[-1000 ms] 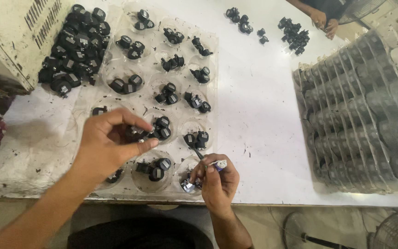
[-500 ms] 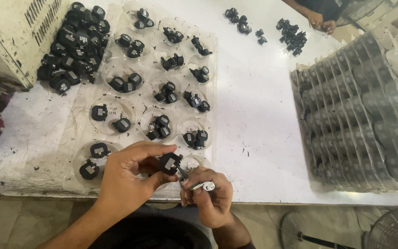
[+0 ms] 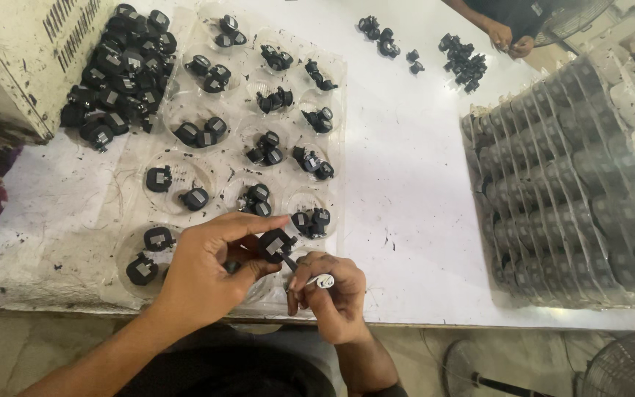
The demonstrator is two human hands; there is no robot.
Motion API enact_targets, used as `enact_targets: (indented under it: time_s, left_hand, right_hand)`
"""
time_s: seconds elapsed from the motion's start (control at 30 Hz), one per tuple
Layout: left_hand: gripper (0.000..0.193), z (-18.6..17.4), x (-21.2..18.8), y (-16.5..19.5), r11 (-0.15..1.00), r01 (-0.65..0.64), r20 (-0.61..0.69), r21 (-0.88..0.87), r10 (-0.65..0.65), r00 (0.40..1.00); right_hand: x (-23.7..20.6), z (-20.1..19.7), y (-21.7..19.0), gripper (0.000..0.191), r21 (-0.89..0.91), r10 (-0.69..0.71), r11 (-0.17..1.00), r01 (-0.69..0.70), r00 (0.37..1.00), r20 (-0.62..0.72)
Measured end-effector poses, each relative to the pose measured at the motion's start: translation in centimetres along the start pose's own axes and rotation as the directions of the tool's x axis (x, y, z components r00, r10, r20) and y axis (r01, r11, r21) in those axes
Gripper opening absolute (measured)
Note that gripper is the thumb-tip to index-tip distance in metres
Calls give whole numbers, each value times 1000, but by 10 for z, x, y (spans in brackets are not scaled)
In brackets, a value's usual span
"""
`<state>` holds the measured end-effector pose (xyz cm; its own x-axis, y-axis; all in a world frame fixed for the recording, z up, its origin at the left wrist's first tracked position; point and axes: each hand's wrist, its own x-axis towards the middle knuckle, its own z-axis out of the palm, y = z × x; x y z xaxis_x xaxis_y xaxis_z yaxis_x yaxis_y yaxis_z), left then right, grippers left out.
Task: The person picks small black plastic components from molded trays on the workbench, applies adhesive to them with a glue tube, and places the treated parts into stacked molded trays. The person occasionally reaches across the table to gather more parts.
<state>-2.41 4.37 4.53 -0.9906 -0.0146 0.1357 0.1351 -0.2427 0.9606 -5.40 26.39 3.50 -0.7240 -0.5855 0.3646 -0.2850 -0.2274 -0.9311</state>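
Note:
My left hand (image 3: 211, 268) pinches a small black plastic part (image 3: 276, 245) between thumb and fingers, just above the table's near edge. My right hand (image 3: 330, 294) grips a thin tool with a white handle (image 3: 323, 281), and its tip touches the black part. Both hands hover over the near end of a clear plastic tray (image 3: 185, 173) whose round pockets hold black parts in pairs.
A heap of loose black parts (image 3: 115, 81) lies at the tray's far left beside a worn white box (image 3: 16, 51). Stacked trays of parts in clear wrap (image 3: 575, 191) fill the right. Another person's hands (image 3: 508, 40) work at small black piles (image 3: 461, 62) far right.
My left hand lifted a black part out of a tray pocket and drew it toward me. My right hand brought the tool's tip up against the part.

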Motion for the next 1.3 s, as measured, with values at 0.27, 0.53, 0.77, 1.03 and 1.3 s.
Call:
enact_targets:
  time_s: [0.27, 0.53, 0.77, 1.03, 1.3]
  left_hand:
    - [57, 3, 3, -4, 995, 69, 38, -66, -67, 997]
    - [56, 4, 0, 0, 993, 90, 36, -79, -87, 996]
    - [54, 3, -3, -9, 976, 156, 50, -152, -151, 987]
    - [49, 10, -7, -31, 889, 226, 86, -398, -208, 974]
    - [42, 15, -19, -36, 810, 285, 204, -513, -208, 957]
  right_hand:
    - [-3, 2, -7, 28, -60, -37, 998, 35, 999, -26]
    - [-6, 6, -7, 25, -126, -145, 982, 143, 989, -4]
    - [-9, 8, -9, 22, -205, -149, 967, 148, 989, 12]
    - [-11, 15, -7, 24, -156, -167, 974, 162, 986, -14]
    - [-19, 19, -21, 14, -36, -157, 987, 155, 987, -41]
